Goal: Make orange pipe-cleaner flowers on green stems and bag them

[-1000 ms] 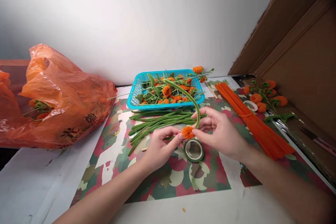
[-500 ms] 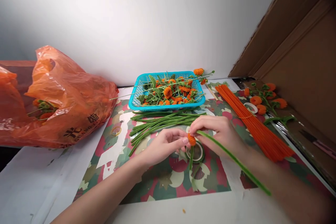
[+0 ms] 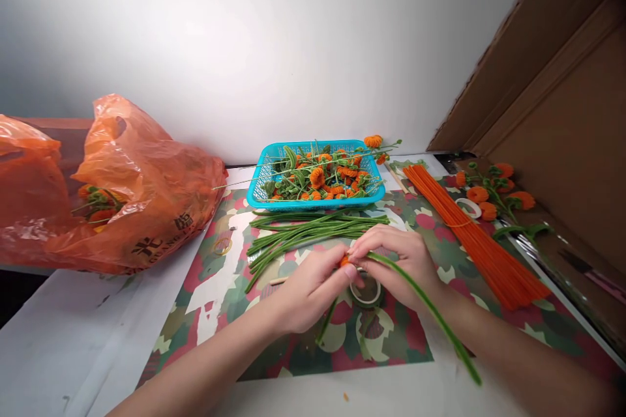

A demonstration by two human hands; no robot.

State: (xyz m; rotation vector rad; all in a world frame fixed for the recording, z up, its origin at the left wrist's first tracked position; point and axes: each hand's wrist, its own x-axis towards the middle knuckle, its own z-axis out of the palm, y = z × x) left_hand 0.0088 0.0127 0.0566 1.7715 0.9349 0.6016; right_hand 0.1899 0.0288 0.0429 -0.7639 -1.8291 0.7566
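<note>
Orange flower [image 3: 345, 261] | mostly hidden, shape unclear | fuzzy green stem [image 3: 428, 305] bowed

2 bare hands: left hand [image 3: 313, 290], right hand [image 3: 403, 264]. Slender fingers, 1 short rounded thumbnail [image 3: 351, 270] visible on left. 2 bare forearms, left forearm [image 3: 210, 355] and right forearm [image 3: 508, 342], smooth, uncovered from wrist to frame edge, wider toward the elbow. Right one shadowed, blurry near edge. Upper arms out of frame.

The orange plastic bag [image 3: 161, 176] is showing dark print reading "光" and "GUANG", its other characters staying unclear.
</note>
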